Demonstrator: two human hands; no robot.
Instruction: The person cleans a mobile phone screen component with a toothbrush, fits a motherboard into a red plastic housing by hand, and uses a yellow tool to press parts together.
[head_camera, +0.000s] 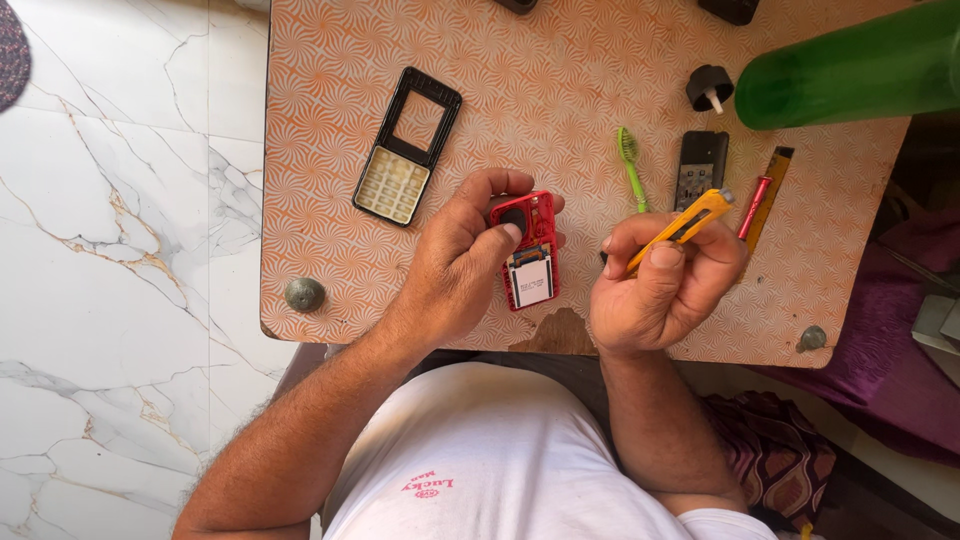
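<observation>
Firmly, the left hand (455, 265) has its grip clamped on a red phone body (528, 250) above the table (560, 90); the right hand (662, 285) pinches a yellow tool (685, 225), perhaps a cutter. Beyond lie a black keypad frame (407, 145) and a green toothbrush (631, 165).

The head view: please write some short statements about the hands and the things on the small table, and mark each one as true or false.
1. The left hand holds a red phone body. True.
2. The right hand holds a green toothbrush. False: it holds a yellow tool; the green toothbrush lies on the table, untouched.
3. A black phone frame with a pale keypad lies left of the hands. True.
4. The green bottle stands upright. False: it lies on its side at the table's right corner.
5. The floor is wooden. False: it is white marble floor.
</observation>
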